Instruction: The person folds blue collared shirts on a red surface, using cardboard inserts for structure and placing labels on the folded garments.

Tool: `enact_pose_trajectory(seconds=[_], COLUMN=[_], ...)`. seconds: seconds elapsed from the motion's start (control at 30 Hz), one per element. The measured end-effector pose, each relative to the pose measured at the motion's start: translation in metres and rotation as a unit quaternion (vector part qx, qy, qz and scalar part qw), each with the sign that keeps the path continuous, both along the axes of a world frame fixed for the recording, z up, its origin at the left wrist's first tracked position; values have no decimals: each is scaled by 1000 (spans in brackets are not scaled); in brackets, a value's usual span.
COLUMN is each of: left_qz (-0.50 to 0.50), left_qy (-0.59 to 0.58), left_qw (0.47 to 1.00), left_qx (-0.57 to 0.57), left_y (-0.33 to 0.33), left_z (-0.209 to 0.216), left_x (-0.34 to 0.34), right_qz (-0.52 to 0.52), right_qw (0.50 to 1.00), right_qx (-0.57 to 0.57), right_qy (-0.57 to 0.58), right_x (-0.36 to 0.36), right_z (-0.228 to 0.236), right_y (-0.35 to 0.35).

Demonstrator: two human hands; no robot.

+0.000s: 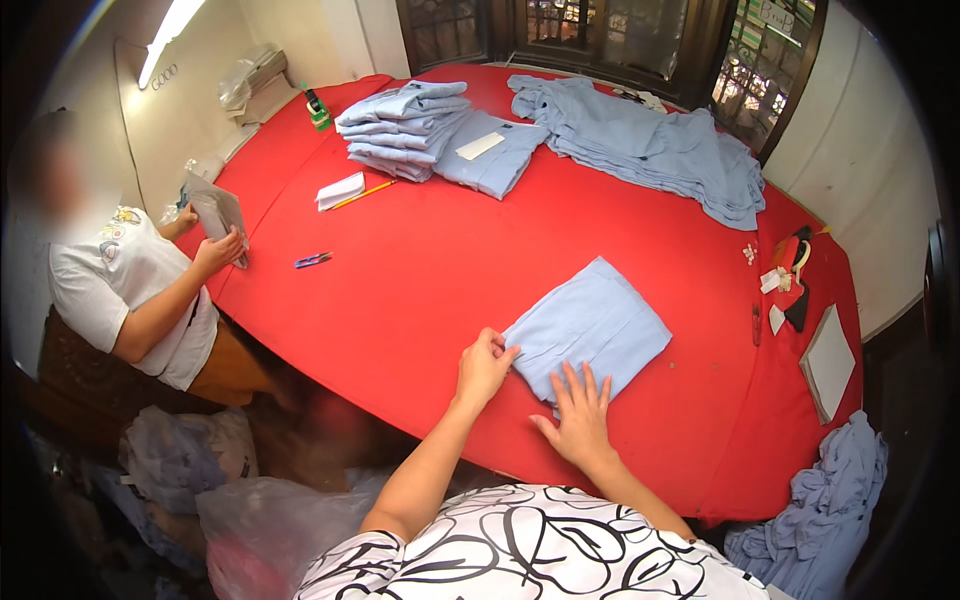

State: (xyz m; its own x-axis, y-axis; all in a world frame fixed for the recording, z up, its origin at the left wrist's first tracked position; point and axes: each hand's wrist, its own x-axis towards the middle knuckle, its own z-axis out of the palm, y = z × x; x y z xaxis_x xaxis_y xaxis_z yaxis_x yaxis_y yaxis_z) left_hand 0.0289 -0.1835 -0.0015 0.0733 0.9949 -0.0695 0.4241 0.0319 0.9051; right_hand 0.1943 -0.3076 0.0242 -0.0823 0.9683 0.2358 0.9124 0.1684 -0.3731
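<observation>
A folded light-blue garment point(600, 315) lies in front of me on the red-covered table point(400, 290). My left hand point(484, 368) is closed at the garment's left corner, thumb and fingers pinching the cloth's edge. Spread fingers of my right hand point(580, 415) rest flat on the near part of the same garment. Faint crease lines run across its upper face.
Beyond it stand a stack of folded blue garments point(400, 130) and a spread pile of blue cloth point(650, 140). Blue thread snips point(313, 260) and a yellow pencil point(362, 195) lie left. A co-worker point(140, 280) at the left holds a grey packet point(218, 215). Plastic bags point(280, 530) sit below.
</observation>
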Motion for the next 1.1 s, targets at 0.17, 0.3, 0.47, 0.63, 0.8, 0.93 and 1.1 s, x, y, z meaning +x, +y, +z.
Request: enact_pose_trajectory(seconds=[0.17, 0.3, 0.47, 0.63, 0.8, 0.93, 1.1], left_qz=[-26, -41, -29, -17, -54, -37, -19], left_qy=[-24, -141, 96, 128, 230, 194, 91], left_qw=[997, 989, 993, 989, 970, 980, 996], left_qx=[-63, -22, 65, 70, 55, 13, -2], left_y=[5, 14, 12, 8, 14, 8, -21], left_z=[26, 32, 8, 5, 16, 14, 13], left_x=[8, 7, 3, 4, 6, -9, -20], right_qz=[-11, -5, 7, -13, 35, 108, 161], right_qw=[999, 997, 998, 997, 994, 987, 979], right_qx=[38, 46, 56, 23, 17, 5, 20], right_qy=[20, 57, 2, -71, -99, -120, -124], right_x=[11, 7, 9, 1, 19, 26, 48], right_z=[-39, -29, -49, -9, -23, -16, -26], right_y=[-12, -10, -15, -28, -22, -18, -22])
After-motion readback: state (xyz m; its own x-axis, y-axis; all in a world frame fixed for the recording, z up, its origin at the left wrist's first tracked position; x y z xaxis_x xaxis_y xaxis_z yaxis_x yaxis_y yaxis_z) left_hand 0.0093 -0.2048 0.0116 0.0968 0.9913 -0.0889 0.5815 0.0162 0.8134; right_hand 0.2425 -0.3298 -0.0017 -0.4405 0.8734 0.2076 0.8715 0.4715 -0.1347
